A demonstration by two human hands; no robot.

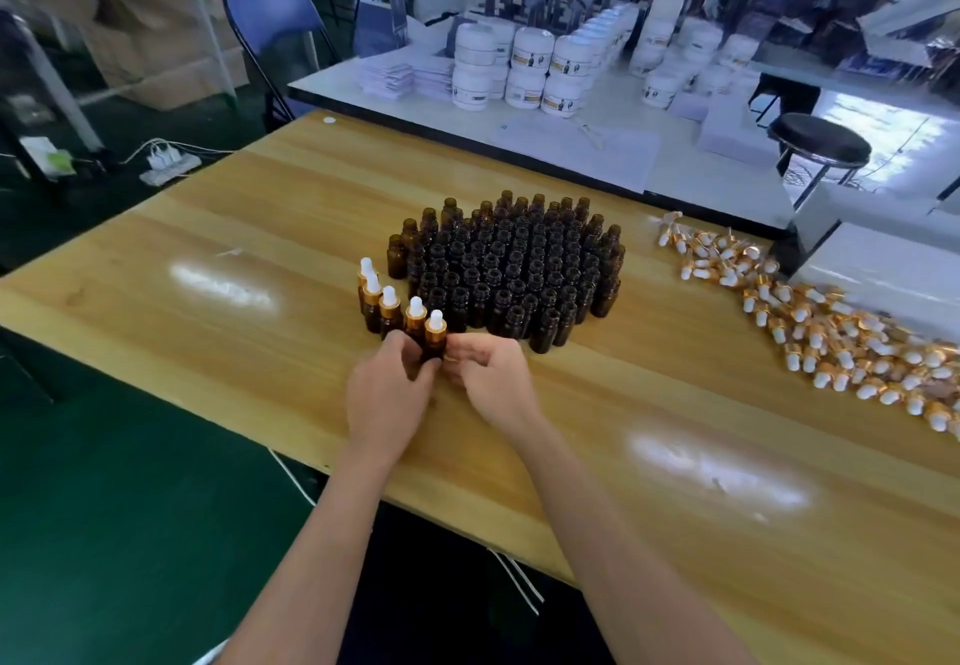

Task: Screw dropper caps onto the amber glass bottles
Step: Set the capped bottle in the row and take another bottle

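Amber bottle [434,350], dropper-capped, is gripped upright by the left hand [387,394] at the near-left edge of the uncapped bottles [509,269]. Right hand [491,378] is curled just beside it; whether anything is held cannot be told. Loose caps [831,332] are heaped at right.

Upright open amber bottles [511,269] clustered mid-table, five capped bottles [390,307] at left, loose dropper caps [821,321] heaped right
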